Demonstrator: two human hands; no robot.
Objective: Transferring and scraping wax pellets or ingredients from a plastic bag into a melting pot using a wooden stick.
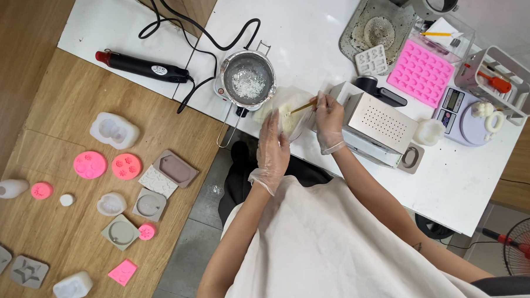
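I'm looking straight down at the white table [307, 24]. My left hand [272, 144], in a thin clear glove, is cupped against the near side of a clear plastic bag [290, 110] of pale flakes, fingers curled around it. My right hand [328, 120], also gloved, is pinched shut on a thin wooden stick [303, 107] whose tip pokes into the bag's opening. The bag sits at the table's front edge, just beside the small metal melting pot [248, 79], which has white crumbs lying in its bottom. A black cord runs from the pot's base up across the table. Right of my hand stands a silver perforated box [381, 124], touching distance from my knuckles. Further right I see a pink silicone mould tray [421, 73], a small digital scale [460, 110] and a white wire rack [503, 79]. To the left, a black heat gun [142, 66] with a red tip lies near the table's edge, and on the wooden surface [58, 115] beyond it, pink, grey and clear moulds [90, 164] are scattered well apart from the hands.
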